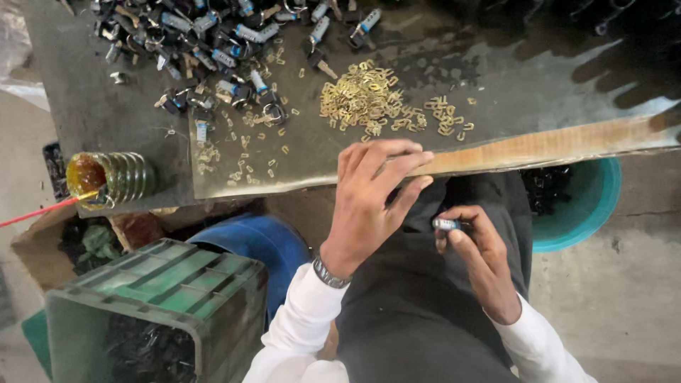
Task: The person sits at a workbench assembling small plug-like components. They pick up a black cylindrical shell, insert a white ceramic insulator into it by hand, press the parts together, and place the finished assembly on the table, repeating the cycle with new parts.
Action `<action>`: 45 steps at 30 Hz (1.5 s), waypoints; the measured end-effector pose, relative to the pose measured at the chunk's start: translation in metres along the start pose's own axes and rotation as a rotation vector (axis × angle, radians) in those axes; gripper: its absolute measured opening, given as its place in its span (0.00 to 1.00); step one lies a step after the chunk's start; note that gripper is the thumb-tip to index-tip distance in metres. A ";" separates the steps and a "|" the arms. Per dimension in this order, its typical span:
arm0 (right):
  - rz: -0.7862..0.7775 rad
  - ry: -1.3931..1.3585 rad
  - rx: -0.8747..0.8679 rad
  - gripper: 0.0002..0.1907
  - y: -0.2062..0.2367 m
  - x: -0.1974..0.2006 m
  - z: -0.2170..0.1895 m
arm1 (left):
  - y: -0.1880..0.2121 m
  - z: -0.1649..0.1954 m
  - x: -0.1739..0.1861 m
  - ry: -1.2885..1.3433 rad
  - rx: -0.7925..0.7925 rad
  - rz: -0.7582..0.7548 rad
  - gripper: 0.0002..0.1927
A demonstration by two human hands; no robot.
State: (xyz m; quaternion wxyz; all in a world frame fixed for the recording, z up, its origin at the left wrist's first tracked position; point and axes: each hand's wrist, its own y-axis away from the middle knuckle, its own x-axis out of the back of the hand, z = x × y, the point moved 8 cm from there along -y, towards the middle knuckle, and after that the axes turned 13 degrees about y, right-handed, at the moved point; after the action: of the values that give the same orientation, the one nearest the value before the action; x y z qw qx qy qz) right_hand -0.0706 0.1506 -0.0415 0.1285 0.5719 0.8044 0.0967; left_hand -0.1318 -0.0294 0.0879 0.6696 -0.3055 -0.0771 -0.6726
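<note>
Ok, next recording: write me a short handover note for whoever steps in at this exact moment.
Left hand: empty, fingers stretched over the board's near edge, just short of the pile of small brass clips.
Right hand: in the lap, pinching one small cylindrical lock part.
More such dark parts are heaped at the board's far left; loose clips lie scattered between.
Done: one part picked up.
Left: no clip is picked yet; the heap remains.

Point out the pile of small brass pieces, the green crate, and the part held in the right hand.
Brass pieces (362,99), head view: middle of the heap.
Green crate (167,276), head view: slatted top.
Small cylindrical part (447,225), head view: its metal body, between the fingertips.
</note>
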 end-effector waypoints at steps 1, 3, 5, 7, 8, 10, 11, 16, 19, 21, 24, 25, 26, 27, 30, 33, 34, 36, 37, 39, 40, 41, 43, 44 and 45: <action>0.020 -0.005 -0.009 0.12 0.000 0.002 -0.001 | -0.003 -0.002 -0.007 -0.032 -0.008 -0.028 0.17; 0.065 0.003 -0.030 0.13 -0.002 0.010 -0.004 | -0.010 -0.002 -0.020 -0.087 -0.049 -0.061 0.20; 0.106 -0.032 -0.047 0.14 -0.001 0.015 -0.008 | -0.015 0.001 -0.032 -0.131 -0.100 -0.077 0.25; 0.142 -0.108 -0.051 0.14 -0.001 0.020 -0.012 | -0.019 -0.001 -0.041 -0.183 -0.132 -0.091 0.28; 0.145 -0.133 -0.032 0.13 -0.001 0.022 -0.015 | -0.019 -0.001 -0.045 -0.209 -0.147 -0.098 0.30; 0.155 -0.186 0.007 0.12 -0.002 0.025 -0.019 | -0.015 -0.003 -0.049 -0.242 -0.166 -0.124 0.28; 0.157 -0.228 0.002 0.12 -0.003 0.027 -0.019 | -0.012 -0.004 -0.051 -0.258 -0.175 -0.138 0.27; 0.135 -0.384 -0.021 0.12 -0.007 0.030 -0.013 | 0.004 -0.007 -0.032 -0.149 -0.131 0.016 0.12; 0.135 -0.418 -0.096 0.11 -0.006 0.029 -0.004 | 0.015 -0.017 -0.021 0.243 0.054 0.098 0.09; 0.123 -0.398 -0.109 0.10 -0.005 0.028 -0.002 | 0.022 -0.024 -0.022 0.546 0.208 0.116 0.09; 0.091 -0.407 -0.104 0.11 -0.006 0.023 -0.001 | 0.033 -0.022 -0.028 0.814 0.349 0.112 0.08; 0.082 -0.419 -0.097 0.11 -0.007 0.021 -0.001 | 0.035 -0.020 -0.031 0.845 0.382 0.114 0.08; 0.069 -0.447 -0.104 0.11 -0.007 0.019 0.000 | 0.037 -0.020 -0.034 0.878 0.416 0.115 0.07; 0.057 -0.474 -0.114 0.11 -0.008 0.017 0.001 | 0.038 -0.018 -0.035 0.863 0.429 0.112 0.10; 0.030 -0.574 -0.169 0.12 -0.006 0.014 0.007 | 0.039 -0.015 -0.037 0.824 0.422 0.096 0.13; -0.006 -0.649 -0.197 0.13 -0.003 0.010 0.011 | 0.036 -0.011 -0.036 0.753 0.345 0.077 0.09; -0.021 -0.669 -0.200 0.14 -0.003 0.008 0.013 | 0.035 -0.010 -0.035 0.707 0.320 0.069 0.09; -0.020 -0.634 -0.177 0.15 -0.004 0.008 0.014 | 0.035 -0.009 -0.035 0.667 0.294 0.052 0.08; -0.019 -0.616 -0.163 0.16 -0.005 0.007 0.013 | 0.035 -0.009 -0.036 0.673 0.290 0.043 0.08; 0.055 -0.539 -0.164 0.13 -0.006 0.010 0.016 | 0.034 -0.008 -0.036 0.666 0.268 0.032 0.08; 0.091 -0.500 -0.165 0.12 -0.006 0.011 0.016 | 0.034 -0.008 -0.036 0.652 0.253 0.033 0.08; 0.129 -0.485 -0.176 0.10 -0.006 0.012 0.017 | 0.033 -0.007 -0.035 0.638 0.239 0.035 0.08; 0.203 -0.461 -0.195 0.10 -0.005 0.015 0.018 | 0.032 -0.007 -0.035 0.590 0.213 0.031 0.08; 0.200 -0.434 -0.177 0.11 -0.004 0.014 0.015 | 0.032 -0.006 -0.035 0.566 0.200 0.027 0.08; 0.200 -0.408 -0.158 0.13 -0.002 0.014 0.012 | 0.032 -0.007 -0.036 0.584 0.205 0.021 0.08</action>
State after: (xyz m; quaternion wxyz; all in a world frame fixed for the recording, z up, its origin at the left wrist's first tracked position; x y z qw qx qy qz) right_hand -0.0729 0.1635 -0.0550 0.3226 0.6444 0.6912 0.0539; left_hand -0.1070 -0.0056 0.0543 0.6976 -0.0310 0.0541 -0.7137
